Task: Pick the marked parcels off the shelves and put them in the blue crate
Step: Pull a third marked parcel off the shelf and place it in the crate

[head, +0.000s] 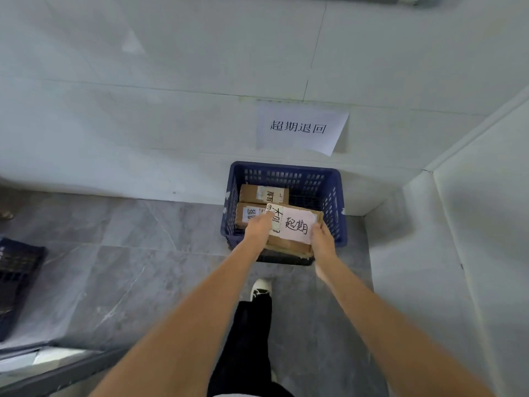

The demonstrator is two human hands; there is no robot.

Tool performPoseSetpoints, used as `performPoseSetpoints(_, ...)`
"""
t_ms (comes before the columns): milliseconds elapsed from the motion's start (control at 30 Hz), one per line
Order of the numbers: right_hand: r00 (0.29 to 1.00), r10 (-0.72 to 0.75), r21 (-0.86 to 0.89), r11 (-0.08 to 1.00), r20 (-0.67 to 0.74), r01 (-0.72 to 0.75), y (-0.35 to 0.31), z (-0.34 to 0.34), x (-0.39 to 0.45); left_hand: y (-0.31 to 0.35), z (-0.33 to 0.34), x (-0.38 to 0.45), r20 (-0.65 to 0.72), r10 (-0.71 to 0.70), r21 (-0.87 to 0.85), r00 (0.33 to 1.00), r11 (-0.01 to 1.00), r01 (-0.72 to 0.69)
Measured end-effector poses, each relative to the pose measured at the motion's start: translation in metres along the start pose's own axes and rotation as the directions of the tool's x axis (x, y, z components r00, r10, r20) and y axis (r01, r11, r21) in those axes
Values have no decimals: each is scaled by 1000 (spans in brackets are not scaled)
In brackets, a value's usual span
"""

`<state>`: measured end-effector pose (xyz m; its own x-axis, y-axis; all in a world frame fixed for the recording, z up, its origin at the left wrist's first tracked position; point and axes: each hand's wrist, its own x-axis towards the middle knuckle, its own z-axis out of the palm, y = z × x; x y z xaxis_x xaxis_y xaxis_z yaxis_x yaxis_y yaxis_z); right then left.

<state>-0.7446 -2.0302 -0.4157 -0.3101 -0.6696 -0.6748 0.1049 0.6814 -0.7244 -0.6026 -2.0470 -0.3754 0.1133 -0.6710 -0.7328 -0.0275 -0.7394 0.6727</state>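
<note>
Two parcels in crate, below wall sign

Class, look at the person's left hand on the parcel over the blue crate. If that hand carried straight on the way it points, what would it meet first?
Probably the box with a white label lying in the blue crate, just past the left hand; depth is hard to judge.

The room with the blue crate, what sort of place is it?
Probably a parcel depot's returns corner: cardboard parcels with handwritten labels lie in the blue crate, under a paper sign taped to the tiled wall.
</note>
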Motion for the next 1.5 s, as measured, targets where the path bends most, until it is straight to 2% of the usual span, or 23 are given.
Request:
performPoseSetpoints(100,1000,22,7,1000,-14,-22,-14,1,38,15,22,48,61,5,82,998,997,-10)
performPoseSetpoints(367,995,79,-69,994,-61,-83,-21,4,142,13,64,149,128,-130,86,983,989,120)
performPoseSetpoints(467,991,116,-77,990,-66,-121,-4,4,182,-5,74,185,165,-165,118,972,982,147)
performPoseSetpoints(633,986,166,-76,983,-13,-166,25,18,239,-35,82,248,110,-221,95,969,973,211)
performPoseSetpoints(767,979,203,-96,974,-22,-204,64,18,284,-69,92,292,130,-292,133,948,952,275)
performPoseSetpoints(867,971,234,-125,963,-55,-239,91,8,311,-93,107,318,150,-357,191,922,925,327)
performPoseSetpoints(1100,965,258,-210,942,-51,-263,126,4,365,-128,133,359,129,-463,145,877,883,446)
performPoseSetpoints(1300,941,331,-190,921,-73,-339,145,5,385,-135,143,388,146,-478,162,866,875,456)
performPoseSetpoints(1400,937,335,-193,917,-102,-349,153,5,401,-140,147,404,141,-482,125,865,875,468)
performPoseSetpoints(1500,935,348,-199,913,-74,-356,166,12,417,-149,150,418,136,-477,82,868,879,470)
